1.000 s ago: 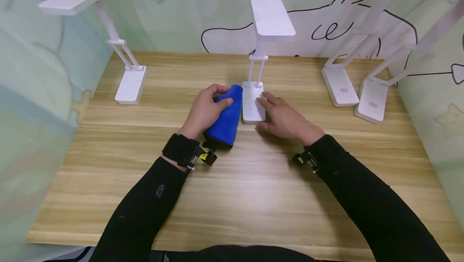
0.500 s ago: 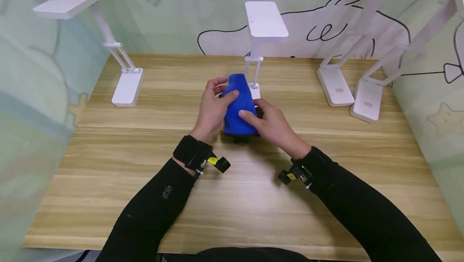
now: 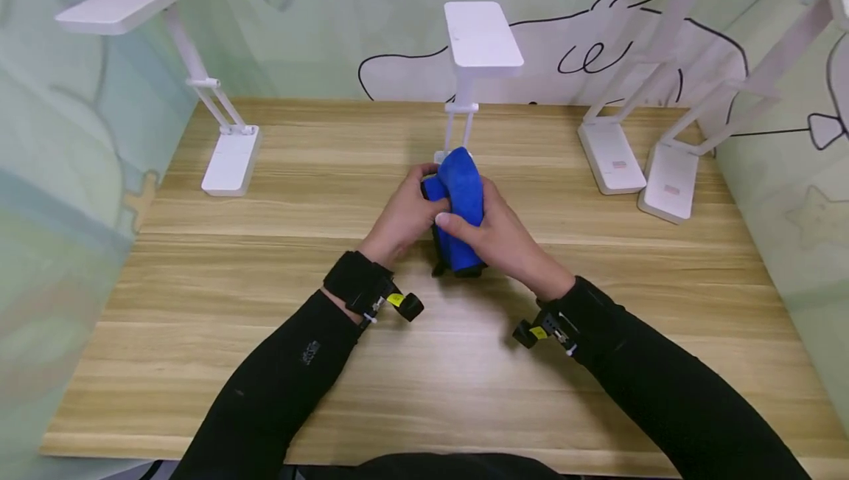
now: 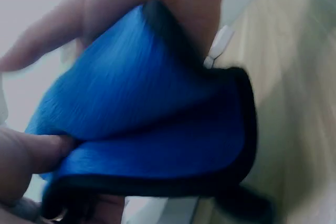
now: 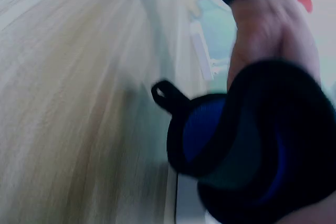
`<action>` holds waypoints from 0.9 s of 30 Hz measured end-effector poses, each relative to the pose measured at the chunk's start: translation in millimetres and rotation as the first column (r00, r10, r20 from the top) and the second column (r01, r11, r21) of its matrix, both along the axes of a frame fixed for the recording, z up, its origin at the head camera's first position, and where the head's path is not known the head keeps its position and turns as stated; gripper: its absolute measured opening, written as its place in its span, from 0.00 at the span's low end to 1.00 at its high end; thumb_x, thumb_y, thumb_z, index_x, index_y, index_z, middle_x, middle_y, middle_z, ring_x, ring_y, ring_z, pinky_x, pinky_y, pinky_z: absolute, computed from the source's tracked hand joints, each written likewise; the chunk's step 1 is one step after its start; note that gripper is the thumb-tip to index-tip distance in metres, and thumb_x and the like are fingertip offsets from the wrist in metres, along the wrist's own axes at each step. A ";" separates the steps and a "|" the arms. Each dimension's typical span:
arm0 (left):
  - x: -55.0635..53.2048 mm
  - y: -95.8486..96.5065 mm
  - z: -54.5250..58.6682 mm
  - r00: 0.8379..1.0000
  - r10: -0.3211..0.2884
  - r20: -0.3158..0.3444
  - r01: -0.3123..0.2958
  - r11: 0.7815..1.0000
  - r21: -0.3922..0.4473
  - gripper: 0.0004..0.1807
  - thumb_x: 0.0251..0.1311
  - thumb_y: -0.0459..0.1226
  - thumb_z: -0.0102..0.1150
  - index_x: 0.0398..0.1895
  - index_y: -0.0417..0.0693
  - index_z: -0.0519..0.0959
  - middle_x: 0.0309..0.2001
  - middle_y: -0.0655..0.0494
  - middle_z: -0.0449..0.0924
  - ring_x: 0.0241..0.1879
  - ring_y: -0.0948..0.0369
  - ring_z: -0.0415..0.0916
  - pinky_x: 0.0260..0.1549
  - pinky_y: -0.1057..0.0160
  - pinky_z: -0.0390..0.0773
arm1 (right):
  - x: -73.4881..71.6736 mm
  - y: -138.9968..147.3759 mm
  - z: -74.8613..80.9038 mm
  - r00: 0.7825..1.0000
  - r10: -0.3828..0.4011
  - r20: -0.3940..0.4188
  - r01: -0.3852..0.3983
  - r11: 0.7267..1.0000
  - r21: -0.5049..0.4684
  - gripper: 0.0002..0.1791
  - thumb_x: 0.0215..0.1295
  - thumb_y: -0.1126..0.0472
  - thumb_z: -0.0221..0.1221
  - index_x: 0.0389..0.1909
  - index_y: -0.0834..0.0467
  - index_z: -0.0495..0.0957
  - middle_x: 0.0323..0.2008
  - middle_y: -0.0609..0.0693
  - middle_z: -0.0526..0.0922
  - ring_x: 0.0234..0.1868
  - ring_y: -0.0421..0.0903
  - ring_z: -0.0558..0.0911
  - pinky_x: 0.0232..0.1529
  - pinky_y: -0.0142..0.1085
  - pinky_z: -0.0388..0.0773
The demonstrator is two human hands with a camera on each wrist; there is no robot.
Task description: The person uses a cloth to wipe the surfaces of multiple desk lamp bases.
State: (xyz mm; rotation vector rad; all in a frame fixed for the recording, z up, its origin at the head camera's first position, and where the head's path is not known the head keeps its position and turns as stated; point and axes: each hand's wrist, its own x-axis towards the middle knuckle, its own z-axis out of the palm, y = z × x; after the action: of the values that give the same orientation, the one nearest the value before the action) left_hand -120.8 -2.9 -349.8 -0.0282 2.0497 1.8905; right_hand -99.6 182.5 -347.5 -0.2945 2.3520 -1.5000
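A blue cleaning cloth (image 3: 466, 189) with a black border is bunched between both hands, in front of the middle white desk lamp (image 3: 483, 36). My left hand (image 3: 406, 216) grips its left side; in the left wrist view the cloth (image 4: 126, 87) is folded, with a fingertip pressed into the crease. My right hand (image 3: 509, 240) holds the other side, thumb across the front. From the right wrist, a small black hanging loop (image 5: 170, 97) shows at one corner of the cloth. The cloth and hands hide most of the lamp's base.
Another white desk lamp (image 3: 232, 161) stands at the back left of the wooden table (image 3: 298, 399). Two more lamps, one with its base (image 3: 612, 157) near the other's base (image 3: 668, 181), stand at the back right. Printed wall coverings (image 3: 318, 23) enclose the back and sides.
The right hand has left the middle lamp's base and taken hold of the cloth. The left hand has brought the cloth rightward, in front of that lamp, and the cloth is now folded over.
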 end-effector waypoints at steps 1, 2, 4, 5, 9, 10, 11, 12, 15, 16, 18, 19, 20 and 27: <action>-0.6 0.7 -1.1 1.000 0.004 -0.006 -0.004 1.000 0.004 0.40 0.70 0.31 0.62 0.81 0.45 0.56 0.73 0.41 0.68 0.68 0.50 0.72 0.68 0.51 0.74 | -0.3 -0.3 0.0 0.999 -0.009 -0.031 0.011 0.998 0.054 0.50 0.75 0.42 0.62 0.85 0.58 0.46 0.75 0.65 0.65 0.69 0.65 0.75 0.65 0.63 0.76; -1.1 0.9 -1.9 1.000 0.009 -0.013 -0.009 1.000 0.003 0.40 0.71 0.32 0.63 0.81 0.45 0.56 0.72 0.41 0.68 0.67 0.49 0.73 0.66 0.50 0.75 | -1.2 0.4 0.2 0.998 -0.026 -0.058 0.032 0.995 0.098 0.51 0.74 0.44 0.63 0.84 0.59 0.47 0.75 0.66 0.66 0.68 0.65 0.76 0.65 0.62 0.77; -2.4 -0.3 -2.9 1.000 0.011 -0.029 -0.011 1.000 -0.015 0.40 0.71 0.34 0.65 0.81 0.47 0.57 0.69 0.41 0.70 0.65 0.49 0.74 0.63 0.50 0.78 | -3.5 4.8 1.5 0.993 -0.073 -0.093 0.087 0.985 0.152 0.47 0.73 0.47 0.63 0.83 0.60 0.51 0.73 0.67 0.69 0.67 0.66 0.77 0.63 0.63 0.78; -3.5 -1.6 -3.3 0.999 0.006 -0.050 -0.009 0.999 -0.048 0.39 0.71 0.36 0.65 0.81 0.47 0.58 0.67 0.42 0.71 0.63 0.49 0.74 0.62 0.50 0.79 | -4.8 8.1 2.7 0.990 -0.096 -0.108 0.114 0.978 0.172 0.45 0.73 0.49 0.62 0.83 0.60 0.52 0.73 0.67 0.70 0.67 0.66 0.77 0.63 0.64 0.78; -9.2 -6.6 -4.7 0.972 -0.111 -0.208 0.034 0.939 -0.343 0.30 0.71 0.38 0.66 0.73 0.44 0.71 0.62 0.43 0.77 0.60 0.50 0.76 0.60 0.50 0.79 | -8.1 22.3 10.3 0.975 -0.155 -0.160 0.190 0.954 0.234 0.43 0.73 0.55 0.60 0.82 0.61 0.53 0.73 0.69 0.69 0.67 0.69 0.76 0.63 0.67 0.76; -10.7 -7.1 -5.1 0.953 -0.169 -0.250 0.040 0.893 -0.449 0.27 0.70 0.38 0.66 0.70 0.43 0.74 0.62 0.44 0.79 0.61 0.50 0.77 0.62 0.51 0.77 | -8.5 25.1 12.2 0.970 -0.165 -0.176 0.206 0.947 0.248 0.42 0.72 0.55 0.60 0.82 0.61 0.53 0.73 0.69 0.70 0.66 0.69 0.77 0.62 0.68 0.76; -12.2 -7.1 -5.7 0.930 -0.232 -0.286 0.044 0.840 -0.541 0.24 0.70 0.37 0.66 0.67 0.43 0.77 0.61 0.44 0.80 0.62 0.50 0.77 0.64 0.51 0.75 | -9.0 27.7 13.9 0.966 -0.171 -0.194 0.219 0.940 0.262 0.42 0.71 0.56 0.59 0.82 0.61 0.54 0.72 0.70 0.70 0.65 0.70 0.77 0.61 0.68 0.77; -13.4 -6.4 -6.4 0.904 -0.294 -0.312 0.043 0.787 -0.616 0.21 0.70 0.37 0.65 0.64 0.42 0.80 0.62 0.44 0.81 0.63 0.50 0.76 0.67 0.52 0.73 | -9.4 29.9 15.3 0.962 -0.178 -0.208 0.232 0.934 0.272 0.42 0.71 0.57 0.59 0.81 0.62 0.54 0.72 0.71 0.70 0.65 0.70 0.78 0.61 0.68 0.77; -16.0 -2.2 -8.1 0.820 -0.459 -0.342 0.041 0.643 -0.764 0.19 0.69 0.38 0.66 0.60 0.41 0.83 0.61 0.45 0.83 0.66 0.49 0.75 0.71 0.53 0.69 | -10.6 34.5 16.8 0.953 -0.187 -0.237 0.253 0.923 0.291 0.41 0.70 0.57 0.58 0.80 0.63 0.55 0.70 0.72 0.71 0.63 0.72 0.79 0.59 0.68 0.78; -17.0 -0.2 -8.9 0.793 -0.504 -0.343 0.043 0.607 -0.794 0.20 0.69 0.39 0.67 0.60 0.41 0.83 0.62 0.45 0.83 0.67 0.48 0.75 0.72 0.53 0.68 | -10.7 35.6 16.4 0.951 -0.187 -0.246 0.257 0.920 0.296 0.41 0.69 0.58 0.58 0.79 0.63 0.55 0.70 0.73 0.71 0.62 0.71 0.79 0.59 0.68 0.79; -18.9 4.5 -9.8 0.733 -0.589 -0.340 0.043 0.540 -0.841 0.21 0.68 0.41 0.69 0.60 0.42 0.83 0.61 0.45 0.83 0.66 0.48 0.75 0.72 0.53 0.68 | -10.5 36.7 15.1 0.950 -0.181 -0.256 0.256 0.919 0.300 0.40 0.69 0.58 0.58 0.79 0.64 0.56 0.69 0.73 0.72 0.62 0.71 0.79 0.59 0.68 0.79; -20.0 6.9 -10.4 0.705 -0.625 -0.336 0.039 0.506 -0.861 0.22 0.67 0.43 0.70 0.60 0.41 0.83 0.61 0.45 0.82 0.66 0.49 0.75 0.71 0.53 0.69 | -10.4 37.1 14.0 0.950 -0.176 -0.260 0.253 0.918 0.304 0.40 0.69 0.58 0.58 0.79 0.64 0.56 0.69 0.73 0.72 0.61 0.71 0.79 0.58 0.68 0.79; -21.3 9.1 -11.2 0.676 -0.660 -0.328 0.030 0.470 -0.882 0.23 0.67 0.44 0.70 0.60 0.41 0.83 0.62 0.45 0.82 0.65 0.49 0.76 0.71 0.53 0.69 | -10.1 37.5 12.4 0.950 -0.171 -0.262 0.250 0.918 0.308 0.40 0.69 0.58 0.58 0.78 0.65 0.57 0.68 0.72 0.73 0.61 0.71 0.80 0.58 0.68 0.79; -23.3 15.1 -17.2 0.636 -0.735 -0.234 0.017 0.316 -0.949 0.28 0.67 0.43 0.69 0.66 0.38 0.78 0.72 0.41 0.72 0.75 0.44 0.67 0.78 0.53 0.63 | -9.5 38.6 3.5 0.966 -0.133 -0.224 0.200 0.929 0.312 0.39 0.71 0.59 0.58 0.79 0.66 0.55 0.69 0.72 0.71 0.61 0.71 0.80 0.56 0.68 0.80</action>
State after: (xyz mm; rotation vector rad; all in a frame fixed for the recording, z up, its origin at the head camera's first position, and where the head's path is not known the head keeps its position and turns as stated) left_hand -144.1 12.2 -367.0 0.9554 2.8852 0.2106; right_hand -109.0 221.1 -343.9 -0.1678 2.8014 -1.1534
